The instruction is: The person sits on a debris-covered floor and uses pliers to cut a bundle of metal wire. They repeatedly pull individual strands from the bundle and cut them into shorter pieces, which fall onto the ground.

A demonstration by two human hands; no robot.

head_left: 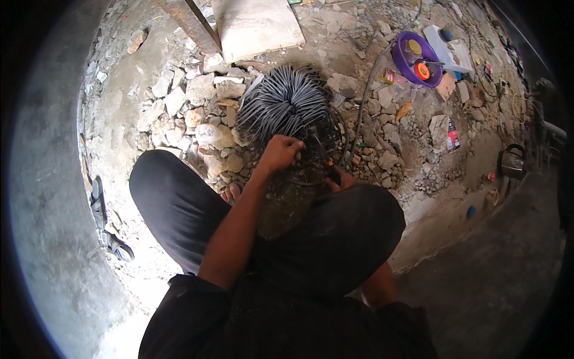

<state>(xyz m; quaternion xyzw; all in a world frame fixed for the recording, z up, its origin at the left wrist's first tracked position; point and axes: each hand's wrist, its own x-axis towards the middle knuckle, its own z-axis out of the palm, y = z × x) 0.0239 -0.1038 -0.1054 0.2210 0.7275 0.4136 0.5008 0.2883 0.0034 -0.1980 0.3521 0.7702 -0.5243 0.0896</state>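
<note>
A big bundle of bent grey metal rods or wires (284, 99) fans out on the ground in front of my knees. My left hand (281, 154) is at its near edge, fingers curled together; whatever they may pinch is too small to make out. Close by on the right, my right hand (342, 179) is closed round the dark handle of a hand tool (328, 161) with an orange band and a thin metal shaft. The tool's far end points up toward the bundle, and its exact kind is unclear. Shadow and dark clutter hide details between my hands.
Broken stones (200, 90) lie left of the bundle, with more rubble on its right. A purple basin (399, 57) holding an orange tape-like roll stands far right, beside a white box (457, 54). A pale board (257, 27) lies beyond. Black sandals (98, 203) are at far left.
</note>
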